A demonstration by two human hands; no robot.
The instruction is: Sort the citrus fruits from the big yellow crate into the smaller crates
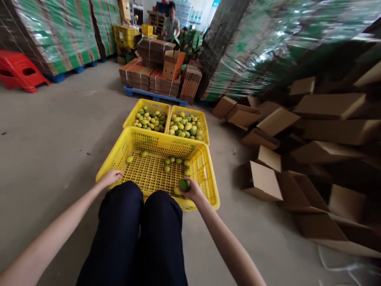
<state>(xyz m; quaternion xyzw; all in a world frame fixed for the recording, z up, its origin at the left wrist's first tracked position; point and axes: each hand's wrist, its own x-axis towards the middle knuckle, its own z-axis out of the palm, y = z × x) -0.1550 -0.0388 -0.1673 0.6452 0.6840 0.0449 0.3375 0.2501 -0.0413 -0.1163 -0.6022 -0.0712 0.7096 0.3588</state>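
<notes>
A large yellow plastic crate (157,137) stands just in front of my knees, with a few green and yellow lemons (144,153) scattered on its slotted floor. Over the crate's near right corner, my right hand (194,190) grips a dark green lemon (183,185). A yellower fruit shows partly beneath it. At the near left corner, my left hand (111,177) reaches over the rim with its fingers curled together; what they hold, if anything, is hidden. Behind touch two smaller yellow crates, left (126,119) and right (205,127), both holding many yellow and green lemons.
Open cardboard boxes (264,180) lie heaped on the right. Flattened cartons (138,77) are stacked on a blue pallet (154,96) ahead, with a person (171,28) behind. A red stool (22,69) and wrapped green stacks (59,35) stand at left.
</notes>
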